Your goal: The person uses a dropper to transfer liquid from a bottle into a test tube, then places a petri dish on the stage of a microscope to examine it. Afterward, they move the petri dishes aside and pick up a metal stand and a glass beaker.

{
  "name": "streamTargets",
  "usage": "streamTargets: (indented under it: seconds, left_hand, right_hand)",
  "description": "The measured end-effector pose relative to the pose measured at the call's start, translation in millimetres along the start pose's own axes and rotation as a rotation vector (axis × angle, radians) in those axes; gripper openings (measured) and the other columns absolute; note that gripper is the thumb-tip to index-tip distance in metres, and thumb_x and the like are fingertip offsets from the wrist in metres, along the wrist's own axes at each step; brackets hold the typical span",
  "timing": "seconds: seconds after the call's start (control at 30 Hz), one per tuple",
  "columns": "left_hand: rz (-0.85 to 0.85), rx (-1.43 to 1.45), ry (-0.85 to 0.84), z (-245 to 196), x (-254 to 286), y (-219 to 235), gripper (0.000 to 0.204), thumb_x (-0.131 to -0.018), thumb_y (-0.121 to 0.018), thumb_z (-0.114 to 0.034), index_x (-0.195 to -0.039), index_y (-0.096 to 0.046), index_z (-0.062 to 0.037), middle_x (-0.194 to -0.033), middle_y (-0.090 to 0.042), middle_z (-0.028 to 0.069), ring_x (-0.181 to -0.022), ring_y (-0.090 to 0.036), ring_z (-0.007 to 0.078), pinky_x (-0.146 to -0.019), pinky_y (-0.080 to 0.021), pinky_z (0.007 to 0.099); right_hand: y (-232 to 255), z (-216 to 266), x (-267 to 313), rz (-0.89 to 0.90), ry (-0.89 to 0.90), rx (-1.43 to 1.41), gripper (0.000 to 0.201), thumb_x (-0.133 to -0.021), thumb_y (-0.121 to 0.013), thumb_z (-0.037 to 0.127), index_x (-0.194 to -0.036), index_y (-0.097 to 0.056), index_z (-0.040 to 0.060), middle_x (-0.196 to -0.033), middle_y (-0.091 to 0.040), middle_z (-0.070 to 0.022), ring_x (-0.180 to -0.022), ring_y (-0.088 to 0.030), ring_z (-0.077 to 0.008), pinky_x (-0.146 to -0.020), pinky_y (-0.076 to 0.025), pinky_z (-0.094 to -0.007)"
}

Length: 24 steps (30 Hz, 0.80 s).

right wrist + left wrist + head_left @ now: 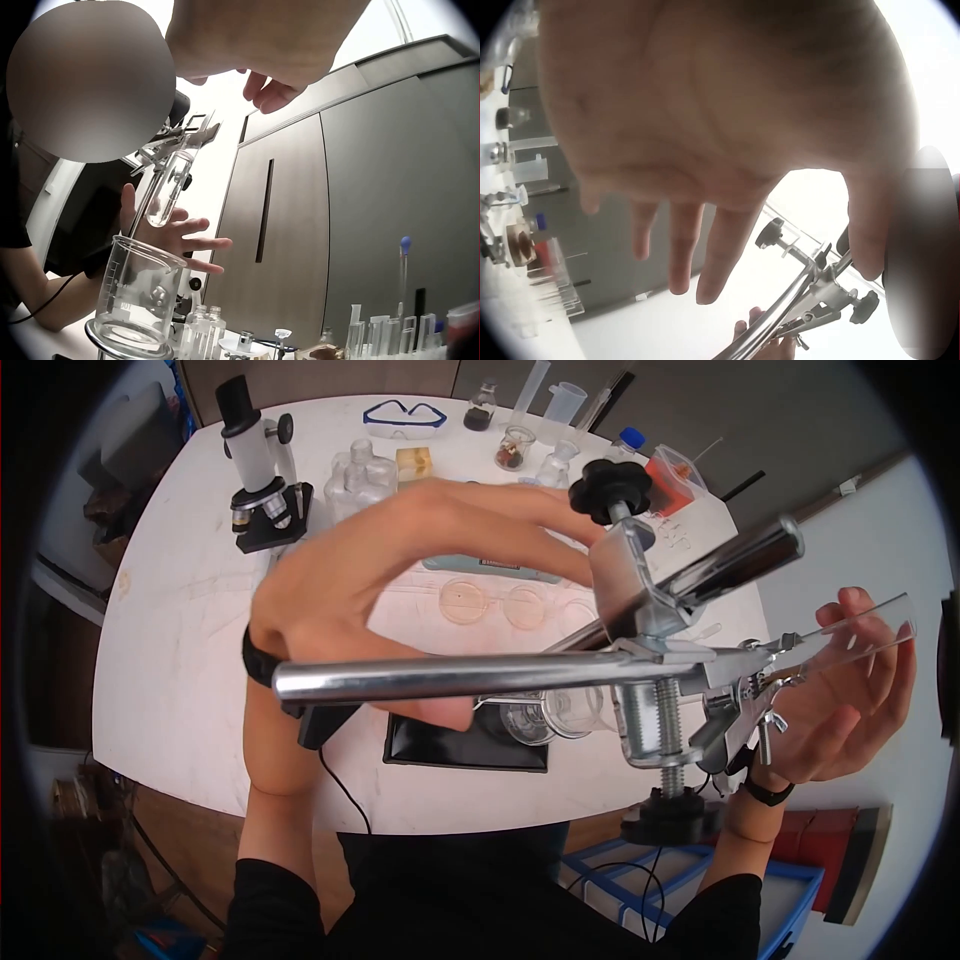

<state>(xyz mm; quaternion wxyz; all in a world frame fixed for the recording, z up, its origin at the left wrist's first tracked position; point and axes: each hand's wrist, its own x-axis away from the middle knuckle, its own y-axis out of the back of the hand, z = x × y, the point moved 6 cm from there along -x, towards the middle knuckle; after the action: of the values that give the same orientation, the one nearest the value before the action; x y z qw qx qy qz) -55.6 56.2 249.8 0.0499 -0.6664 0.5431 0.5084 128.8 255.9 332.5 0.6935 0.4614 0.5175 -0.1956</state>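
A metal stand rod rises toward the head camera, bearing a boss clamp with black knobs. The clamp's jaws grip a clear test tube, also seen tilted in the right wrist view. My left hand spreads its fingers beside the rod; the left wrist view shows that hand holding nothing. Beside the tube, my right hand has loosely bent, parted fingers and grips nothing. Lower down, a glass beaker stands on a metal ring. The black base rests on the table.
On the white table are a microscope at the back left, blue-rimmed goggles, clear bottles, a dark-filled bottle and an orange-red container. Round glass dishes lie mid-table. A black cable hangs over the front edge.
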Motion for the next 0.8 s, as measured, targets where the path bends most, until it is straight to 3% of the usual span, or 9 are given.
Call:
streamTargets:
  seconds: [0.07, 0.1, 0.17, 0.3, 0.43, 0.63, 0.7, 0.8]
  left_hand:
    - [0.031, -0.155, -0.04, -21, -2, 18, 0.088, -0.056, -0.078, -0.051, -0.116, -0.062, 0.0106, -0.114, -0.063, 0.0283, -0.112, -0.059, 0.0418, -0.1, -0.042, 0.046]
    - [0.04, -0.156, -0.042, -27, 2, 24, 0.088, -0.056, -0.078, -0.051, -0.116, -0.062, 0.0106, -0.114, -0.063, 0.0283, -0.112, -0.059, 0.0418, -0.1, -0.042, 0.046]
    - [-0.003, -0.167, 0.024, -36, 11, 39, 0.116, -0.049, -0.078, -0.071, -0.126, -0.052, 0.0116, -0.126, -0.053, 0.0329, -0.126, -0.043, 0.0538, -0.106, -0.026, 0.0631]
    - [-0.101, -0.233, 0.056, -64, 14, 47, 0.123, -0.052, -0.079, -0.072, -0.132, -0.041, 0.0129, -0.111, -0.057, 0.0256, -0.122, -0.048, 0.0504, -0.1, -0.035, 0.0565]
    - [0.069, -0.297, 0.079, -87, 9, 48, 0.13, -0.046, -0.083, -0.074, -0.133, -0.038, 0.0125, -0.11, -0.057, 0.0235, -0.119, -0.051, 0.0469, -0.097, -0.038, 0.054]
    - [-0.229, -0.437, 0.061, -92, -12, 15, 0.125, -0.045, -0.087, -0.067, -0.133, -0.04, 0.0092, -0.115, -0.057, 0.0273, -0.114, -0.055, 0.0437, -0.098, -0.042, 0.0536]
    - [-0.382, -0.482, -0.029, -87, -17, 2, 0.119, -0.045, -0.09, -0.061, -0.129, -0.044, 0.0088, -0.115, -0.057, 0.0287, -0.109, -0.058, 0.0423, -0.095, -0.046, 0.0526]
    - [-0.414, -0.444, -0.031, -83, -14, 6, 0.116, -0.044, -0.09, -0.059, -0.128, -0.046, 0.008, -0.113, -0.058, 0.0292, -0.106, -0.06, 0.0425, -0.092, -0.049, 0.052]
  right_hand:
    - [-6, -4, 2, -0.027, -0.168, -0.119, 0.075, -0.094, -0.054, 0.047, -0.142, -0.03, -0.0057, -0.113, -0.055, -0.0218, -0.105, -0.055, -0.0368, -0.085, -0.046, -0.044]
    - [-5, -5, 4, -0.035, -0.169, -0.116, 0.075, -0.094, -0.054, 0.047, -0.142, -0.03, -0.0057, -0.113, -0.055, -0.0218, -0.105, -0.055, -0.0368, -0.085, -0.046, -0.044]
    - [-11, -13, 6, -0.002, -0.245, -0.241, 0.074, -0.093, -0.054, 0.048, -0.14, -0.035, -0.006, -0.11, -0.056, -0.0208, -0.104, -0.055, -0.0365, -0.081, -0.047, -0.0416]
    - [-17, -17, 7, 0.002, -0.221, -0.497, 0.07, -0.092, -0.056, 0.05, -0.132, -0.044, -0.0071, -0.11, -0.057, -0.0205, -0.103, -0.056, -0.0355, -0.077, -0.048, -0.0394]
    - [-25, -13, 4, 0.016, -0.218, -0.558, 0.07, -0.092, -0.057, 0.051, -0.13, -0.045, -0.007, -0.109, -0.057, -0.0206, -0.1, -0.057, -0.0345, -0.077, -0.049, -0.0391]
    - [-33, -8, 2, 0.027, -0.295, -0.532, 0.066, -0.092, -0.057, 0.049, -0.124, -0.048, -0.0077, -0.101, -0.059, -0.019, -0.093, -0.06, -0.031, -0.075, -0.05, -0.0371]
    - [-36, -6, 3, 0.035, -0.302, -0.497, 0.055, -0.096, -0.05, 0.044, -0.119, -0.051, -0.0054, -0.097, -0.056, -0.0168, -0.088, -0.057, -0.029, -0.063, -0.044, -0.0319]
    - [-38, -4, 0, 0.031, -0.311, -0.455, 0.05, -0.097, -0.049, 0.041, -0.116, -0.051, -0.0054, -0.092, -0.056, -0.0159, -0.082, -0.058, -0.027, -0.062, -0.043, -0.0313]
